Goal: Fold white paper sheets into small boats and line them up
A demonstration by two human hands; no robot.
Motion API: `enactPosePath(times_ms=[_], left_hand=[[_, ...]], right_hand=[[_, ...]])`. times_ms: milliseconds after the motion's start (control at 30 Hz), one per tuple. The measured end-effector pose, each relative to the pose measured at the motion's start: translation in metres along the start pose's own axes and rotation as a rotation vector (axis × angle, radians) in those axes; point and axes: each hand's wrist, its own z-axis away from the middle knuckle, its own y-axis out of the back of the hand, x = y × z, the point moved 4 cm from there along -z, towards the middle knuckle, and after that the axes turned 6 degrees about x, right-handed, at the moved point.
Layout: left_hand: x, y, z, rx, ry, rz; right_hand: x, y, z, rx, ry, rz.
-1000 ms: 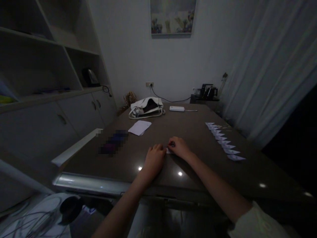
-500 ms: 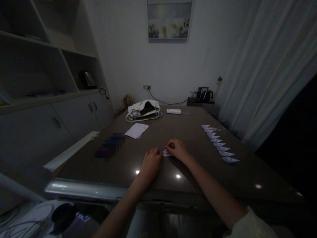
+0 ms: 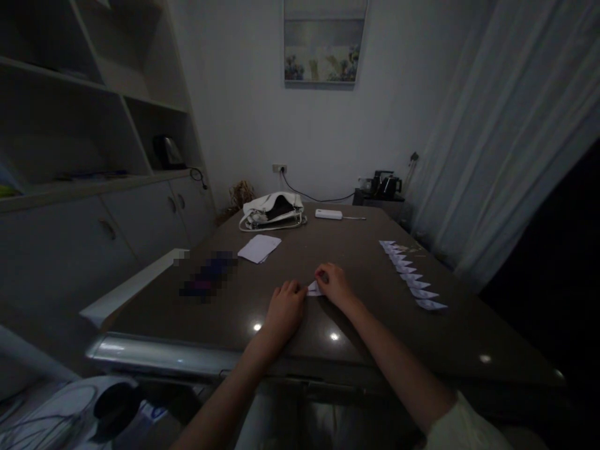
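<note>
A small folded piece of white paper (image 3: 314, 289) lies on the dark table between my two hands. My left hand (image 3: 287, 306) rests on the tabletop, its fingers curled and the tips pressing the paper's left edge. From the other side my right hand (image 3: 336, 285) pinches the paper near its top, thumb and forefinger together. Part of the paper is hidden under the right fingers. To the right, a slanting row of several folded white paper pieces (image 3: 409, 276), pointed like little boats, stands on the table.
A stack of white paper sheets (image 3: 259, 248) lies left of centre, beside a blurred dark item (image 3: 210, 274). Further back are a white handbag (image 3: 274, 210) and a white power bank (image 3: 329, 214) with a short cable. The table's front edge (image 3: 164, 356) runs below my forearms.
My right fingers have shifted slightly on the paper, and more of its triangular face shows. The left hand keeps its place on the paper. The whole view has tilted a little.
</note>
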Motion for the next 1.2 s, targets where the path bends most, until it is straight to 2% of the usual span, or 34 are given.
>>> enactPosePath(times_ms=[233,333,433,567,800,933,1067,1200], left_hand=[[-0.003,0.000,0.002,0.043,0.022,0.054],[0.000,0.000,0.002,0.056,-0.049,0.077],[0.003,-0.002,0.002,0.013,-0.105,0.096],[0.003,-0.002,0.001,-0.016,-0.098,0.084],[0.005,-0.002,-0.001,-0.009,-0.104,0.048],[0.003,-0.004,-0.007,-0.047,-0.120,0.081],[-0.001,-0.008,-0.018,-0.085,-0.150,0.115],[-0.012,-0.014,-0.040,-0.120,-0.212,0.160]], right_hand=[[-0.001,0.006,0.001,0.074,-0.032,0.025],[0.007,0.005,0.000,0.093,-0.063,0.024],[0.013,0.004,-0.001,0.091,-0.080,0.020],[0.010,0.004,-0.001,0.052,-0.066,0.021],[-0.008,0.003,0.004,-0.084,0.021,0.069],[-0.009,0.005,0.006,-0.113,-0.006,0.165],[-0.008,0.009,0.006,-0.148,-0.024,0.235],[-0.003,0.012,-0.002,-0.207,-0.027,0.269]])
